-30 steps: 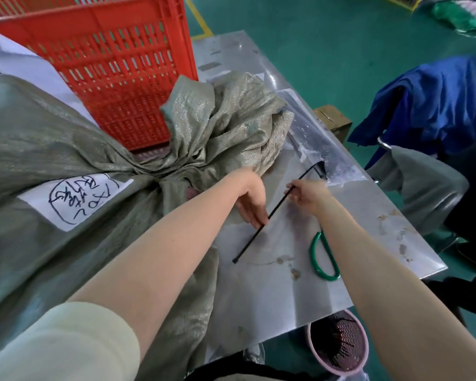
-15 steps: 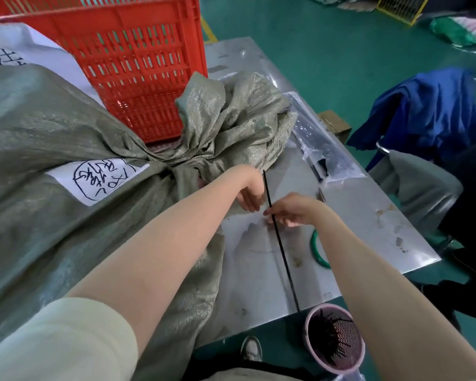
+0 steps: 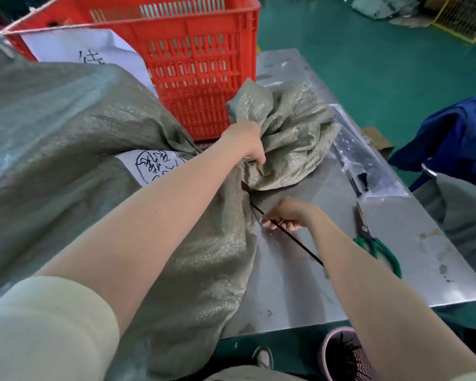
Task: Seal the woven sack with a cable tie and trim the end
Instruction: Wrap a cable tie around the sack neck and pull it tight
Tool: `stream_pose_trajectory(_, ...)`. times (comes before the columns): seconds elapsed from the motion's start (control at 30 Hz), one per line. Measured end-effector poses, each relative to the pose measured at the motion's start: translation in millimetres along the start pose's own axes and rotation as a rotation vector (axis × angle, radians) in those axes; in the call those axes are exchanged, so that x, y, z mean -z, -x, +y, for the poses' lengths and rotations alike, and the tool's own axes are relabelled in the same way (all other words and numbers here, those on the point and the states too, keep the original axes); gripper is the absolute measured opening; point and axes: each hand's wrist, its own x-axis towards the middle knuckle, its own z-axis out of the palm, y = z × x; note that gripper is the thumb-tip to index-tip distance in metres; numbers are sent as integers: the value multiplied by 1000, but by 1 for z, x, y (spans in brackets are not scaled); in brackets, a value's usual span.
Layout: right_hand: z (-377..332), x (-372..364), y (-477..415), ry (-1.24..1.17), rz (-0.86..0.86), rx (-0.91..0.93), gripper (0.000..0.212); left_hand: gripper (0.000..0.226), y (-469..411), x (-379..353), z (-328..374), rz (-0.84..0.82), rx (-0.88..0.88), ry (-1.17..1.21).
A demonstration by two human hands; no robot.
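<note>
Two hands are busy at the neck of the woven sack (image 3: 99, 149), which lies over the left side of the metal table (image 3: 396, 270) and hangs past its near edge. Our left hand (image 3: 245, 141) is closed around the gathered mouth of the sack, just in front of the red crate (image 3: 193, 64), and bunches the fabric together. Our right hand (image 3: 289, 214) pinches the black cable tie (image 3: 300, 243) between thumb and fingers; one end of the tie goes under the neck, the other lies on the table toward the near edge.

We judge that the tie is not yet closed into a loop. To do this step well, we should keep the neck squeezed narrow, pass the tie fully around it below the left hand, and feed the tail into the head before we let go. The green-handled scissors (image 3: 374, 240) wait near the right edge for the trimming.
</note>
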Motion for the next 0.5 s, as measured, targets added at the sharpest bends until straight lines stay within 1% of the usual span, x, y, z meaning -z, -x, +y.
stream_pose_trajectory(0.03,-4,-4,-3,-33,57,36,17,59,1,0,-4,44,19,-45)
stream_pose_trajectory(0.1,-11,-11,-10,-138,117,89,23,75,-1,-5,-13,74,77,-144)
stream_pose_trajectory(0.17,-19,-18,-13,-230,112,122,25,92,-1,-8,-21,47,149,-228)
stream_pose_trajectory(0.27,-30,-27,-15,-307,144,186,23,106,-6,-8,-33,-67,239,-303)
stream_pose_trajectory(0.37,-37,-30,-24,-349,228,224,29,108,-12,-9,-43,-214,287,-337)
stream_pose_trajectory(0.43,-44,-32,-31,-385,259,202,23,105,-18,-14,-48,-270,278,-318)
stream_pose_trajectory(0.5,-48,-35,-39,-537,251,183,18,101,-21,-18,-51,-298,215,-271)
